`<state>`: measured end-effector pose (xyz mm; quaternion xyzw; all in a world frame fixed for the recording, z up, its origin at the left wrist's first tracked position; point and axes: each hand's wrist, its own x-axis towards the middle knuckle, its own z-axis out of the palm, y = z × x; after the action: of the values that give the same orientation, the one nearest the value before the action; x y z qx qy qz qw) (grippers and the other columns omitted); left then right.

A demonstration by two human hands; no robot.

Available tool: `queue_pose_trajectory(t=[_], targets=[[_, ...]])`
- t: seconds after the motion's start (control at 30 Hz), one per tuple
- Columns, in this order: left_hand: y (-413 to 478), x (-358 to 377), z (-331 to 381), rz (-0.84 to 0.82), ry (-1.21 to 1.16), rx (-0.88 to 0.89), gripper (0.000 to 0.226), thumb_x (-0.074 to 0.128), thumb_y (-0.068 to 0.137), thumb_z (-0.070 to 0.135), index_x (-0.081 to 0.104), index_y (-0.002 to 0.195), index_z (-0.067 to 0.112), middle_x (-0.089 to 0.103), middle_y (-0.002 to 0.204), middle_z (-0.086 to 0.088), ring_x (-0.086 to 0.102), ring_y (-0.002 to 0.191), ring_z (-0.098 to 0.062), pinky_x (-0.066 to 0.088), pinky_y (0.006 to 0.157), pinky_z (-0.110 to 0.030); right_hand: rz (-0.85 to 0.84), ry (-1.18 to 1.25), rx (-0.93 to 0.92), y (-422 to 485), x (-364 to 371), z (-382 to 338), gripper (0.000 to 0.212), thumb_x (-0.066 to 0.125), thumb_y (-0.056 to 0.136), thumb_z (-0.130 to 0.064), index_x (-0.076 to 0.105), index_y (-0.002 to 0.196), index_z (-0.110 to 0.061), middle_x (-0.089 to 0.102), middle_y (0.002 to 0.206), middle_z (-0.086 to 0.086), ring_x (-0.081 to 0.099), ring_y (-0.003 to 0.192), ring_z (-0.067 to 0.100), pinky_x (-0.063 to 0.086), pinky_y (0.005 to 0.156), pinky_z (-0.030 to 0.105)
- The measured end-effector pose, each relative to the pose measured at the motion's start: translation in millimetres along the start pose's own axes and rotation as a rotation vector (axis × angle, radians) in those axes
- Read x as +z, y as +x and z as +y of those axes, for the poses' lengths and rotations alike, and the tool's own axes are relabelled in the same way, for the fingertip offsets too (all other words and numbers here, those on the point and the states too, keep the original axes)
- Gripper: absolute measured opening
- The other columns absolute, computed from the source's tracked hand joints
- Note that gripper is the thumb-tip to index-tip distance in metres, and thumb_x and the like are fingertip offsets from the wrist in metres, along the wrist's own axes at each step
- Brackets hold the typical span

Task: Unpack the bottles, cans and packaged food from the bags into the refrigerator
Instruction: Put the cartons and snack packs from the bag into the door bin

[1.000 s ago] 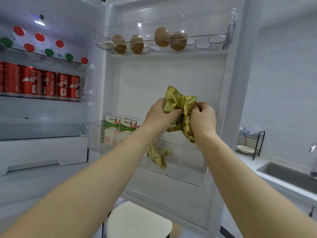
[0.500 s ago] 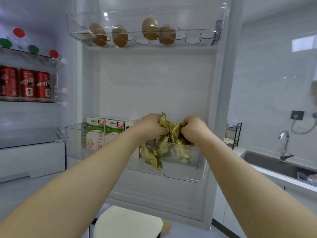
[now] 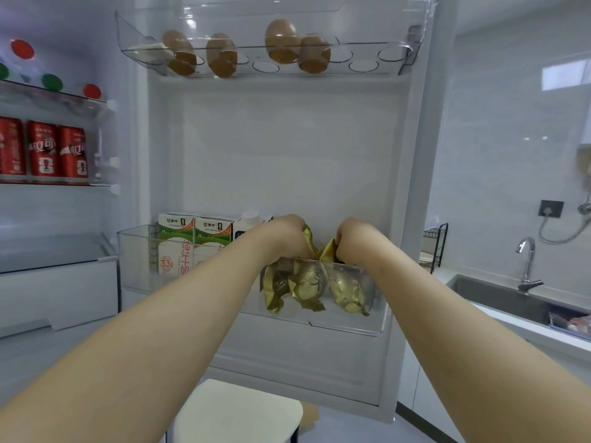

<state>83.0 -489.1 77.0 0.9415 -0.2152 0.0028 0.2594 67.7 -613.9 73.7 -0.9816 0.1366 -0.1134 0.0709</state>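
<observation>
The left hand (image 3: pixel 287 235) and right hand (image 3: pixel 355 239) pinch the packet (image 3: pixel 327 252), seemingly light, slippery foil, by its top at the right end of the bin (image 3: pixel 137 238).

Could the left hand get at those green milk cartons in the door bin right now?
Probably yes: the milk cartons stand beside the left hand, tops clear, but it grips a gold packet.
</observation>
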Motion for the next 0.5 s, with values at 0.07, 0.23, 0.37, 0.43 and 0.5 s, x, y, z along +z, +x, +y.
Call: queue_pose_trajectory(t=[0.07, 0.23, 0.37, 0.43, 0.5], targets=[[-1.9, 1.1, 0.6, 0.035, 0.035, -0.004, 0.040, 0.066, 0.083, 0.015, 0.051, 0.119, 0.006, 0.058, 0.113, -0.014, 0.061, 0.096, -0.028, 0.053, 0.073, -0.033, -0.023, -0.035, -0.006, 0.5, -0.3, -1.8, 0.018, 0.050, 0.088, -0.001, 0.045, 0.072, -0.005, 0.042, 0.069, 0.006, 0.041, 0.057, 0.017, 0.042, 0.062, 0.029], [-2.9, 2.0, -0.2, 0.041, -0.006, 0.018, 0.055, 0.061, 0.084, 0.002, 0.041, 0.133, 0.017, 0.050, 0.121, -0.011, 0.055, 0.091, -0.025, 0.049, 0.060, -0.027, -0.103, -0.075, -0.040, 1.1, 0.7, -4.7, 0.025, 0.051, 0.092, -0.008, 0.055, 0.115, 0.001, 0.051, 0.088, 0.010, 0.048, 0.074, 0.021, 0.040, 0.071, 0.028], [-3.7, 2.0, 0.6, 0.053, 0.062, 0.046, 0.038, 0.059, 0.088, 0.007, 0.054, 0.125, 0.012, 0.054, 0.127, -0.008, 0.056, 0.110, -0.026, 0.049, 0.081, -0.029, -0.105, -0.092, -0.041, 2.3, 5.1, -5.0, 0.027, 0.053, 0.090, -0.008, 0.056, 0.116, -0.001, 0.056, 0.105, 0.013, 0.048, 0.084, 0.023, 0.042, 0.070, 0.028], [-1.0, 2.6, 0.5, 0.071, 0.124, 0.035, 0.034, 0.057, 0.090, 0.008, 0.057, 0.123, 0.012, 0.056, 0.127, -0.007, 0.056, 0.111, -0.025, 0.048, 0.085, -0.029, -0.089, -0.088, -0.038, 5.0, 7.3, -4.8, 0.024, 0.055, 0.088, -0.009, 0.058, 0.111, -0.002, 0.058, 0.105, 0.012, 0.050, 0.082, 0.023, 0.042, 0.069, 0.027], [2.5, 4.4, -1.0, 0.097, 0.189, 0.035, 0.031, 0.054, 0.090, 0.007, 0.059, 0.121, 0.008, 0.058, 0.124, -0.010, 0.058, 0.109, -0.027, 0.049, 0.085, -0.030, -0.064, -0.057, -0.039, 6.5, 8.6, -4.7, 0.021, 0.057, 0.086, -0.011, 0.058, 0.106, -0.004, 0.059, 0.104, 0.011, 0.051, 0.082, 0.025, 0.046, 0.071, 0.029]])
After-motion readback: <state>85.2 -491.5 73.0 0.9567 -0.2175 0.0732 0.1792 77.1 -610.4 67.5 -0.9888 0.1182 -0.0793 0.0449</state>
